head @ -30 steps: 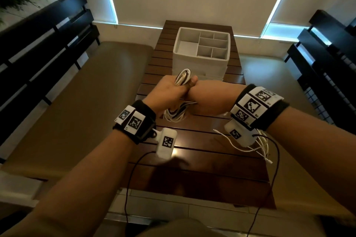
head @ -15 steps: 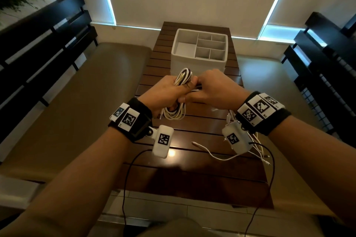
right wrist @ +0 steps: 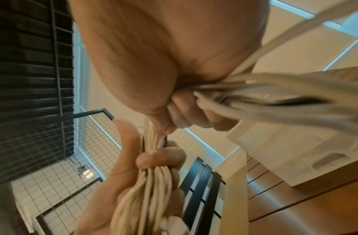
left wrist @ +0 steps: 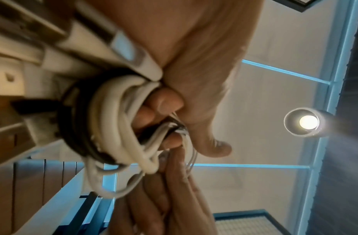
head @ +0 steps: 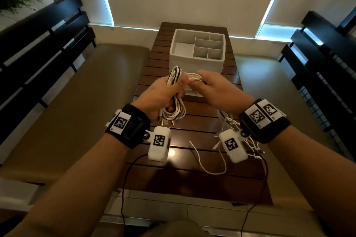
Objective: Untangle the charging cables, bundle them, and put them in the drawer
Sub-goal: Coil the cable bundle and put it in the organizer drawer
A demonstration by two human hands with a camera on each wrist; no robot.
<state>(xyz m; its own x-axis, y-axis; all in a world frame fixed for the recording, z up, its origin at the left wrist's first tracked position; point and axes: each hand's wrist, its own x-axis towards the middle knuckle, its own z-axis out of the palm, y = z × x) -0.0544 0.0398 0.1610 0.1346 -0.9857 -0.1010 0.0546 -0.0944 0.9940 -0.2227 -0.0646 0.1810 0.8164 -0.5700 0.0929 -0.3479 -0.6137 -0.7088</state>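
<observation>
- The slatted wooden table (head: 192, 179) carries everything, with a padded bench (head: 77, 102) along its left edge
- A white divided box (head: 198, 57) stands at the far end of the tabletop, its compartments showing nothing inside
- The left hand (head: 159, 94) is clamped around a coiled bundle of cables (head: 174, 109), held above the middle of the tabletop just in front of the box; loops stick up past the thumb and plugs hang below
- The right hand (head: 215, 88), just beside the left, has its fingers curled round a band of white cable strands (head: 194, 79) running across to the bundle
- More loose cables (head: 212, 161) trail from under the right wrist onto the tabletop toward its near right edge
</observation>
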